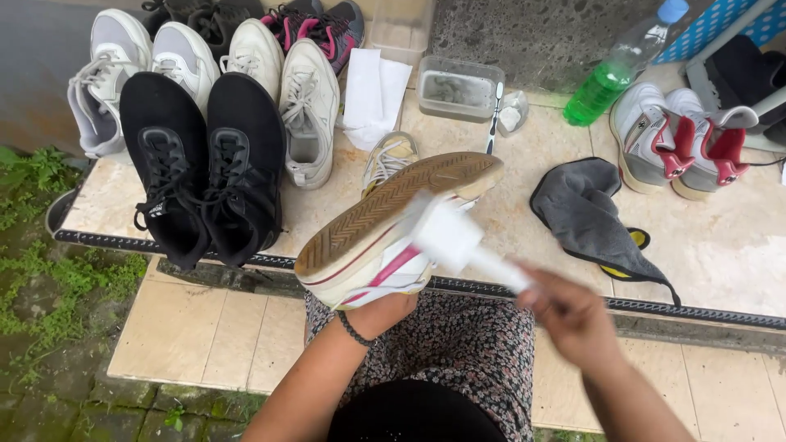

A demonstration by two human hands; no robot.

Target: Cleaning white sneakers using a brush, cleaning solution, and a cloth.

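1. Nearest the camera, over a lap in flowered cloth, the left hand [378, 313] comes up from below and grips a white sneaker with a pink stripe [385, 237] by its upper, fingers wrapped out of sight under the shoe. The sneaker is tipped on its side so the tan ribbed sole faces up and left.
2. Just right of it, the right hand [569, 315] is closed around the handle of a white brush [454, 239], whose blurred head lies against the sneaker's side near the sole edge. I judge the step in hand to be scrubbing the sidewall; the next move calls for a steady hold from the left hand while the brush works along the rim.
3. Beyond the hands, on the tiled ledge [524, 155], a second shoe [389, 160] of similar make lies behind the held one, and a grey cloth [585, 209] lies crumpled to the right.
4. Farther back stand a pair of black sneakers [205, 164], several white ones, a clear plastic tub [458, 86] with a toothbrush [494, 115] beside it, and a bottle of green liquid [618, 69].
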